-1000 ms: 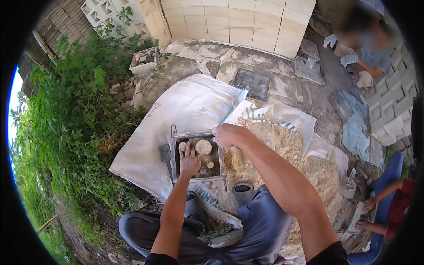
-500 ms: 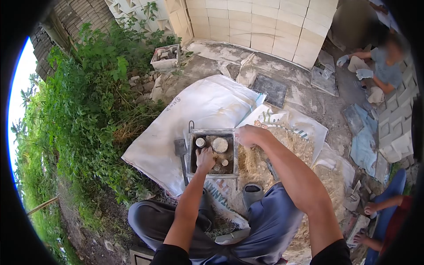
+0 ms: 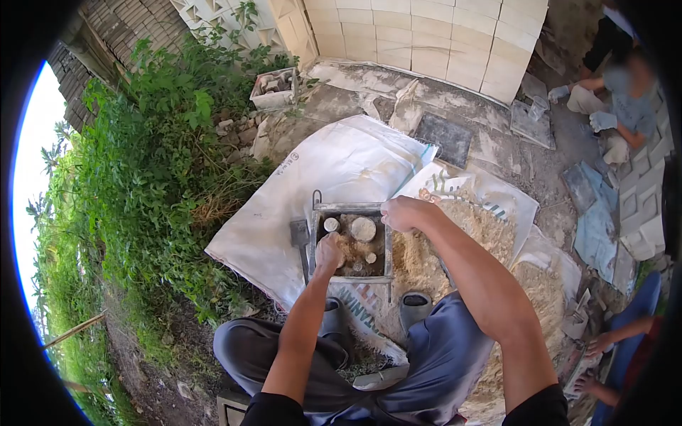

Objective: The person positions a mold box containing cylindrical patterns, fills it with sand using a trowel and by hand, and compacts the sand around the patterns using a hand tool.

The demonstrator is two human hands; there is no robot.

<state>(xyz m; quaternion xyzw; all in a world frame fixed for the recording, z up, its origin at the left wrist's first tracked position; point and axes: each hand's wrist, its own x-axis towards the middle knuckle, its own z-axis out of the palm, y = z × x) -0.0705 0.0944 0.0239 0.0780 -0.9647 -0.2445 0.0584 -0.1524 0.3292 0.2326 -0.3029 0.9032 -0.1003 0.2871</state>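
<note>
A square grey mould frame [image 3: 388,254] lies on white woven sacks between my feet. Inside it are a large round light-coloured disc [image 3: 363,228], a smaller round piece [image 3: 331,224] and a little one [image 3: 371,257], amid brownish sand. My left hand [image 3: 328,251] reaches over the frame's left side, fingers curled down into it; whatever they hold is hidden. At the upper right corner, my right hand [image 3: 403,214] is closed on the frame's edge. A flat grey blade-like tool [image 3: 300,233] rests just left of the frame.
Pale sand [image 3: 472,231] is spread over the sack [image 3: 323,163] to the right. A dark square slab [image 3: 443,139] lies beyond. Green plants [image 3: 163,142] border the left. One person [image 3: 629,103] sits at upper right; another's hands [image 3: 597,346] show at lower right.
The view has shifted slightly, so the scene sits a little further right. My left hand has moved toward the frame's left side, its fingers more curled. My right hand stays at the corner.
</note>
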